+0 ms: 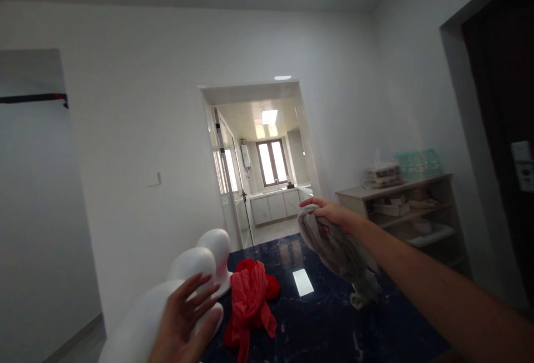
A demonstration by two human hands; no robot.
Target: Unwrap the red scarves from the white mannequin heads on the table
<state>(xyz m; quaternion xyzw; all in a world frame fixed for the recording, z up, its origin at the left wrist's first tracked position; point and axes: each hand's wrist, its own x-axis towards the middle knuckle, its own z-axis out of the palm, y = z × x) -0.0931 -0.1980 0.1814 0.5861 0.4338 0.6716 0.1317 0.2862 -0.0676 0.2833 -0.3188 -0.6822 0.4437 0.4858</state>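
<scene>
My right hand (329,214) grips a bunched grey scarf-like cloth (334,246), lifted over the right part of the dark blue marbled table (287,251). The cloth's lower end hangs down near the tabletop. At the lower left, my left hand (187,315) is open, its fingers apart, in front of the white mannequin heads (194,263); whether it touches one I cannot tell. A crumpled red cloth (250,307) lies on the table just right of the heads. Part of the nearest head is hidden behind my left hand.
A low shelf unit (354,197) stands against the wall at the right, with a pack of teal-tinted bottles (418,162) and a wrapped bundle (384,175) on top. Beyond the table's far edge, a doorway leads to a kitchen with a white counter (271,207).
</scene>
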